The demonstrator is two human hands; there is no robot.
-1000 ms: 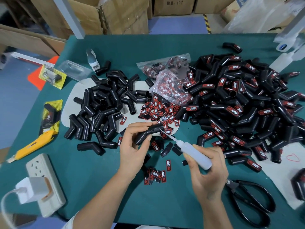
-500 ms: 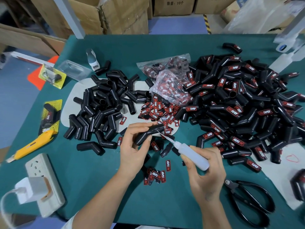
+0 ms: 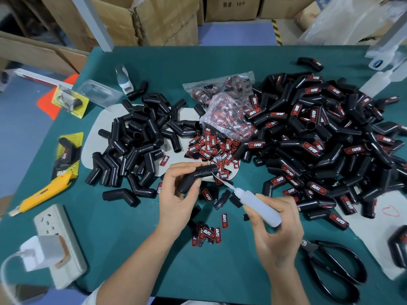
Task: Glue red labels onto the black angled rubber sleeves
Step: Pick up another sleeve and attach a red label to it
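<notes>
the left hand (image 3: 176,195) grips a bent black sleeve (image 3: 197,177) over the green table (image 3: 123,234), fingers curled round it. the right hand (image 3: 275,230) holds a glue bottle (image 3: 257,205), its thin nozzle touching the sleeve's upper end. loose red labels (image 3: 208,234) lie between the hands, with more just beyond the left hand's fingers.

L hand (image 3: 176,195) grips black sleeve (image 3: 198,176); R hand (image 3: 278,230) holds glue bottle (image 3: 257,205), nozzle tip touching sleeve.

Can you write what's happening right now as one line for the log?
step: gluing | left hand: holds sleeve | right hand: holds glue bottle, tip at sleeve | label: not yet on
</notes>
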